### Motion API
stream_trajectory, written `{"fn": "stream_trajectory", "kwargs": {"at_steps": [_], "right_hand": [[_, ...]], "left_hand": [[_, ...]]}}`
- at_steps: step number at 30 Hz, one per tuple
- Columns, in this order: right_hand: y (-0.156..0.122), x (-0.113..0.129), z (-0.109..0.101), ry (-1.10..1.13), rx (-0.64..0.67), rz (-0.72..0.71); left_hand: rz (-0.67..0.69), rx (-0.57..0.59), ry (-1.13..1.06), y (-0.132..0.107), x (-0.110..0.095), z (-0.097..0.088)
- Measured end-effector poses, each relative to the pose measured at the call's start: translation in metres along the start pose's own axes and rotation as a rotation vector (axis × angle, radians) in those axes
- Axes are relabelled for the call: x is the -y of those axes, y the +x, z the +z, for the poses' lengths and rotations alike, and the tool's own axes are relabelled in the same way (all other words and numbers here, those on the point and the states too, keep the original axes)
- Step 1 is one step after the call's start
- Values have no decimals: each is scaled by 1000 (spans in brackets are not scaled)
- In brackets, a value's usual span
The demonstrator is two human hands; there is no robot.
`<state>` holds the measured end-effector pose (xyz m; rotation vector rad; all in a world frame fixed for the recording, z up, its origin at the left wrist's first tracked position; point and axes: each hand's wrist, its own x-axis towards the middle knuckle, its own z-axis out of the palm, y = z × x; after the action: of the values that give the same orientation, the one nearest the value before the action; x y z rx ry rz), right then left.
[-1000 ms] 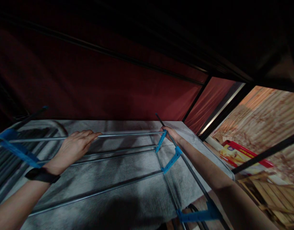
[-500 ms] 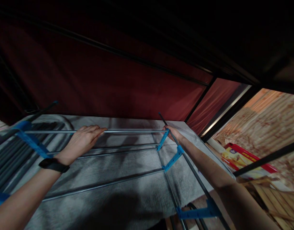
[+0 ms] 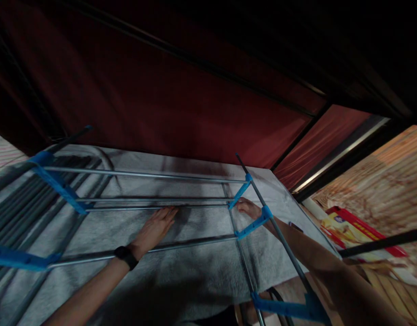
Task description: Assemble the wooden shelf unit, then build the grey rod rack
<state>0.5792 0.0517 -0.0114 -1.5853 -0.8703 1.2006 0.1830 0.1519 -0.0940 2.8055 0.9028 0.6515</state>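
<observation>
A metal tube rack with blue plastic brackets stands over a grey-white fleecy surface (image 3: 201, 267). My left hand (image 3: 157, 226) reaches in over the near tube (image 3: 194, 243), fingers stretched out flat at a lower crossbar (image 3: 120, 208); a dark band sits on that wrist. At the right end, my right hand (image 3: 251, 209) has its fingers curled in at the lower end of a blue bracket (image 3: 241, 192), partly hidden behind the frame. The upper crossbar (image 3: 181, 177) runs between this bracket and another blue bracket (image 3: 60, 188) on the left, with no hand on it.
Several dark grey tubes (image 3: 11, 213) lie side by side at the left. Dark red fabric (image 3: 181, 117) hangs along the back on a dark frame. A red and yellow box (image 3: 357, 233) lies at the right, by wooden slats (image 3: 391, 290).
My left hand has left the upper crossbar and come down and right to a lower one. My right hand has moved from the bracket's upper end to its lower end. The view has shifted somewhat.
</observation>
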Motion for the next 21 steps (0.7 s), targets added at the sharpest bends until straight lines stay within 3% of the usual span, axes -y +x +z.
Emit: {"fn": "stream_trajectory", "kwargs": {"at_steps": [3,11,16,21], "right_hand": [[2,-10,11,-64,30,37],[31,-31,22,-121,-102,106],[44,-42,18,-161,-174,132],[49,-49,13,-75,-129,90]], "left_hand": [[-50,40,-4,12,13,20],[-132,244,-85,48,39,38],[-208,256,-122,50,39,42],[-219,287,-101,47,41,37]]}}
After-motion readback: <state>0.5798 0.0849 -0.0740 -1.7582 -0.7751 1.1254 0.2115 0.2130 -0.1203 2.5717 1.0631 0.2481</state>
